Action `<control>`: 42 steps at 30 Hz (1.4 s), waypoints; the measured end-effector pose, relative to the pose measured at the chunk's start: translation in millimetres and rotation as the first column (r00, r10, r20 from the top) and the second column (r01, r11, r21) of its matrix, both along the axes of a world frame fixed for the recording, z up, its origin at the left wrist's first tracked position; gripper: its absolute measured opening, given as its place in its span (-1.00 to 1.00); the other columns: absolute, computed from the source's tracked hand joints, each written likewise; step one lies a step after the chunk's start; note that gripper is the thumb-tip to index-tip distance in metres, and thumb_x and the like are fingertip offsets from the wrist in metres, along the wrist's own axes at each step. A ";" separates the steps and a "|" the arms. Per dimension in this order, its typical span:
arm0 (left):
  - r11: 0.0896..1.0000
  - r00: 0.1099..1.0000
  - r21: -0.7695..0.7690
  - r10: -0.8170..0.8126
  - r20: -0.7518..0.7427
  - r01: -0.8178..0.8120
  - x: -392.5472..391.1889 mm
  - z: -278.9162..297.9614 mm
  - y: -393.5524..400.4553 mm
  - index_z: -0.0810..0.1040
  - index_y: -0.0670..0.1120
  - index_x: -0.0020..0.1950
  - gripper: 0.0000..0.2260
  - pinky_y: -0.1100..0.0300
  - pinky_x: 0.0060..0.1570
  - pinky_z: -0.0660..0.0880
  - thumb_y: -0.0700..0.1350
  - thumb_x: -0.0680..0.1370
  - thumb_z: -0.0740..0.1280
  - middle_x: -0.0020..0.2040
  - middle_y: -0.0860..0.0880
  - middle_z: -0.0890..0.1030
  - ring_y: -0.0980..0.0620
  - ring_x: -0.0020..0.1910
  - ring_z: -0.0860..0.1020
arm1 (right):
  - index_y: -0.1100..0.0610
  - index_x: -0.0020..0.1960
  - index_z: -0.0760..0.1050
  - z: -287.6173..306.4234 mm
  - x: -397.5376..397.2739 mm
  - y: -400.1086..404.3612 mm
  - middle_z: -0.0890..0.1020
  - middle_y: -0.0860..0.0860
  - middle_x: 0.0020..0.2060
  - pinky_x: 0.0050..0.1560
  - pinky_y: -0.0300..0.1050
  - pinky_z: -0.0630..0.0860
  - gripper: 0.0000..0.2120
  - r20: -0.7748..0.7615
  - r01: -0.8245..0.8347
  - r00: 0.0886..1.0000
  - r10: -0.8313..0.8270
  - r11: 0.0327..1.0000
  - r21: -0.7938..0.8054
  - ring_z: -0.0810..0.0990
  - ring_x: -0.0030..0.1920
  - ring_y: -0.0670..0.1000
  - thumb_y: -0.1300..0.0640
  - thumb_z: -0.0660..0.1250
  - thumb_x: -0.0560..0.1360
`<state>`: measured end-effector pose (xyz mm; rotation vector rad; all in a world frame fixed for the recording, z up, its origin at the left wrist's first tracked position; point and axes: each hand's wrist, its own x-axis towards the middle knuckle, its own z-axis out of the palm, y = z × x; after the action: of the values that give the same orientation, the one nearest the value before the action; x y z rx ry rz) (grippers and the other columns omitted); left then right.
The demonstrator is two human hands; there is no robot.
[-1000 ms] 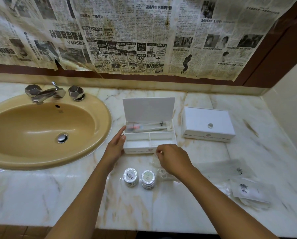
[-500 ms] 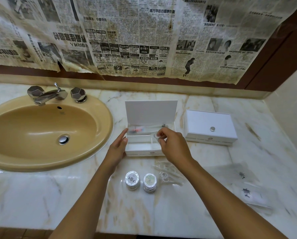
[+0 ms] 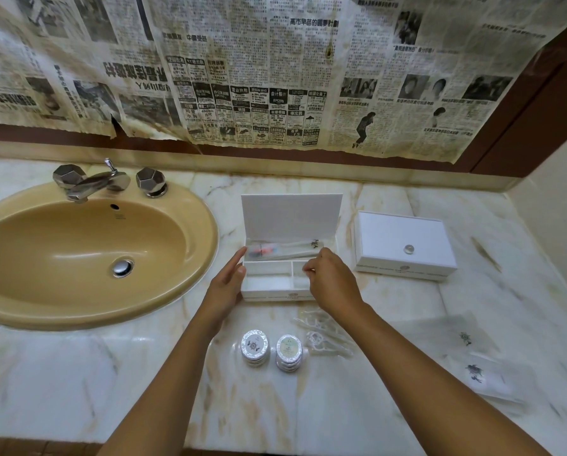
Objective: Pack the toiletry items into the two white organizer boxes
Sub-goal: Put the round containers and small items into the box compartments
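Observation:
An open white organizer box [image 3: 275,293] stands mid-counter with its lid [image 3: 290,215] upright. A wrapped toothbrush [image 3: 285,252] lies in its long back compartment. My left hand [image 3: 226,284] rests with straight fingers against the box's left wall. My right hand [image 3: 333,281] hovers over the small front right compartment, its fingertips pinched together on what looks like a small white floss pick, mostly hidden. The second white box [image 3: 404,245], lid closed, sits to the right. Loose floss picks [image 3: 324,337] and two stacks of round foil-topped items [image 3: 255,347] [image 3: 288,352] lie in front of the open box.
A tan sink [image 3: 78,251] with a chrome tap [image 3: 94,182] fills the counter's left side. Clear sachets [image 3: 463,337] [image 3: 479,373] lie at the front right. A wall closes off the right end, and newspaper covers the back wall.
My right hand rose from the floss picks on the counter, reached over the box, and now sits above the front right compartment. My left hand stayed at the box's left side.

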<state>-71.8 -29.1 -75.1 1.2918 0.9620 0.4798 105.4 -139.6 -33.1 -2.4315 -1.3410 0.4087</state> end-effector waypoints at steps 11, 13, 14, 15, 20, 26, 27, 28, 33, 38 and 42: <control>1.000 1.000 0.010 -0.008 -0.016 0.008 -1.3 0.4 1.2 0.37 0.37 0.36 -0.67 0.19 0.13 0.42 0.04 0.65 0.18 0.36 0.11 0.42 0.17 0.26 0.39 | 0.06 -0.21 0.52 -6.4 -1.0 1.9 0.51 0.05 -0.08 -0.24 -0.23 0.36 -0.70 -0.047 0.031 0.998 -0.036 0.994 -0.104 0.52 -0.07 0.08 0.42 0.20 0.48; 1.000 1.000 0.018 -0.009 -0.022 0.009 -0.7 0.2 1.2 0.36 0.35 0.38 -0.67 0.18 0.15 0.40 0.04 0.65 0.18 0.37 0.12 0.41 0.17 0.31 0.37 | 0.11 0.13 0.59 -5.8 -0.5 2.5 0.59 0.07 0.11 -0.04 -0.17 0.48 -0.67 -0.073 0.027 0.997 -0.036 0.993 -0.119 0.57 0.09 0.11 0.39 0.20 0.51; 1.000 1.000 0.018 -0.008 -0.020 0.009 -0.8 -0.1 1.2 0.36 0.34 0.39 -0.66 0.18 0.16 0.39 0.04 0.65 0.18 0.37 0.12 0.41 0.17 0.34 0.36 | 0.12 0.24 0.56 -4.8 -0.2 2.4 0.59 0.07 0.18 0.04 -0.13 0.49 -0.64 -0.075 0.022 0.997 -0.032 0.991 -0.130 0.57 0.15 0.11 0.36 0.19 0.53; 1.000 1.000 0.017 -0.007 -0.020 0.007 -0.6 -0.3 1.3 0.36 0.34 0.39 -0.66 0.18 0.17 0.40 0.04 0.65 0.18 0.37 0.12 0.41 0.17 0.34 0.36 | 0.12 0.26 0.55 -3.9 -0.1 2.4 0.59 0.08 0.19 0.06 -0.11 0.50 -0.64 -0.078 0.016 0.997 -0.026 0.991 -0.133 0.57 0.15 0.11 0.34 0.18 0.54; 1.000 1.000 0.018 0.000 -0.011 0.000 -0.3 0.5 0.5 0.38 0.33 0.39 -0.67 0.16 0.19 0.41 0.02 0.65 0.18 0.33 0.12 0.44 0.22 0.20 0.44 | 0.11 0.18 0.56 -6.9 -2.0 -0.9 0.63 0.10 0.11 0.05 -0.01 0.54 -0.68 -0.119 -0.045 0.992 0.029 0.990 -0.134 0.58 0.06 0.13 0.22 0.08 0.59; 1.000 1.000 0.007 0.000 -0.007 0.000 -0.4 -1.0 -0.3 0.38 0.33 0.39 -0.66 0.09 0.31 0.39 0.02 0.65 0.19 0.40 0.11 0.41 0.11 0.37 0.38 | 0.06 0.28 0.51 -2.4 -4.6 -7.8 0.60 0.06 0.19 0.16 -0.05 0.49 -0.67 -0.129 -0.049 0.991 0.039 0.996 -0.080 0.55 0.17 0.11 0.18 0.12 0.60; 1.000 1.000 0.012 -0.001 -0.013 0.001 -0.2 -1.0 -0.4 0.38 0.34 0.38 -0.67 0.06 0.32 0.40 0.03 0.64 0.19 0.39 0.11 0.42 0.11 0.36 0.40 | 0.08 0.25 0.54 1.0 -5.5 -9.2 0.61 0.05 0.16 0.15 -0.06 0.50 -0.69 -0.117 -0.035 0.993 0.032 0.999 -0.026 0.56 0.15 0.10 0.18 0.15 0.58; 1.000 1.000 0.020 -0.001 -0.018 0.001 -0.1 -1.2 -0.4 0.39 0.36 0.37 -0.68 0.04 0.32 0.40 0.04 0.64 0.19 0.38 0.12 0.43 0.11 0.34 0.42 | 0.09 0.22 0.56 5.1 -6.9 -10.7 0.62 0.03 0.12 0.13 -0.06 0.50 -0.71 -0.104 -0.031 0.994 0.034 0.999 0.028 0.57 0.11 0.08 0.18 0.17 0.57; 0.998 0.999 0.056 0.001 -0.046 0.002 1.0 1.1 -1.2 0.39 0.42 0.32 -0.69 0.07 0.30 0.38 0.05 0.64 0.18 0.27 0.19 0.44 0.12 0.28 0.38 | 0.10 0.05 0.60 21.3 -14.9 -22.9 0.64 -0.03 -0.08 -0.07 -0.13 0.51 -0.82 -0.125 -0.130 0.983 0.135 0.990 0.050 0.57 -0.09 -0.02 0.14 0.24 0.54; 0.999 0.998 0.048 0.011 -0.061 -0.008 1.9 2.8 -2.2 0.38 0.37 0.35 -0.68 0.11 0.24 0.40 0.04 0.65 0.17 0.26 0.18 0.46 0.12 0.25 0.41 | 0.02 0.12 0.58 4.2 -15.4 -35.9 0.63 -0.01 0.01 -0.10 -0.18 0.43 -0.79 -0.102 -0.219 0.974 0.203 0.957 -0.192 0.58 -0.04 0.02 0.09 0.28 0.51; 0.999 0.998 0.042 0.022 -0.051 -0.020 3.9 4.6 -4.0 0.40 0.37 0.30 -0.70 0.27 -0.11 0.39 0.00 0.66 0.16 -0.17 0.19 0.43 0.14 -0.17 0.37 | 0.00 0.29 0.48 -13.3 -14.6 -44.4 0.55 -0.01 0.19 0.02 -0.16 0.40 -0.62 -0.075 -0.207 0.978 0.193 0.936 -0.285 0.54 0.16 0.06 0.21 0.30 0.48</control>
<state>-67.9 -33.1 -70.5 1.3380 1.0141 0.4869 90.8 -184.0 -46.4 -2.5015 -1.6146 0.7600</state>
